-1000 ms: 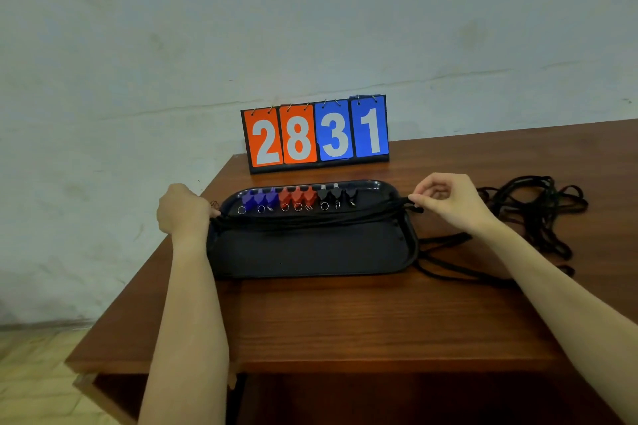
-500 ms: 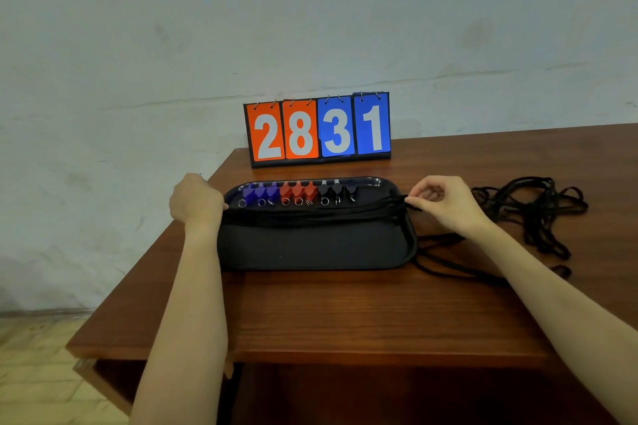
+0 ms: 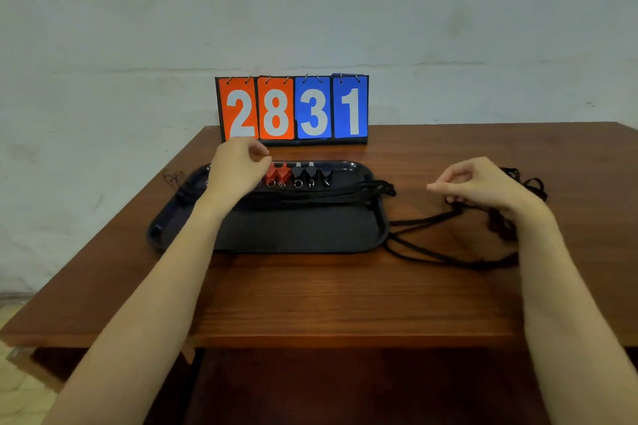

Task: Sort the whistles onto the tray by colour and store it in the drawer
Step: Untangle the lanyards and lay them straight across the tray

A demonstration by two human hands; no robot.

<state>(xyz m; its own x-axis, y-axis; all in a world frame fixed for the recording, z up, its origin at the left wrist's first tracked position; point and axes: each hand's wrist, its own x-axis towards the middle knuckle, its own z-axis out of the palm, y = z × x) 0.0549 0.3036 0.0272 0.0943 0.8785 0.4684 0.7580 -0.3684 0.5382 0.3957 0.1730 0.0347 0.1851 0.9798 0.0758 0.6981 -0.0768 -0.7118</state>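
A black tray (image 3: 303, 235) lies on the wooden table. Along its far edge stand red whistles (image 3: 278, 174) and black whistles (image 3: 310, 172); the blue ones are hidden under my left hand (image 3: 238, 171). That hand hovers over the tray's back left with its fingers curled, and I cannot see whether it holds anything. A bundle of black lanyards (image 3: 328, 191) stretches across the tray, its end over the right rim. My right hand (image 3: 483, 186) is to the right of the tray, loosely curled above loose black cords (image 3: 431, 254), with nothing between thumb and forefinger.
A flip scoreboard (image 3: 293, 107) reading 2831 stands behind the tray against the wall. More tangled black cords (image 3: 528, 183) lie behind my right hand. The table's left edge (image 3: 103, 235) runs close to the tray, and the front edge (image 3: 310, 338) is near me.
Both hands let go of the lanyard bundle, which now rests across the tray. My left hand moved right over the blue whistles. My right hand moved right, away from the tray.
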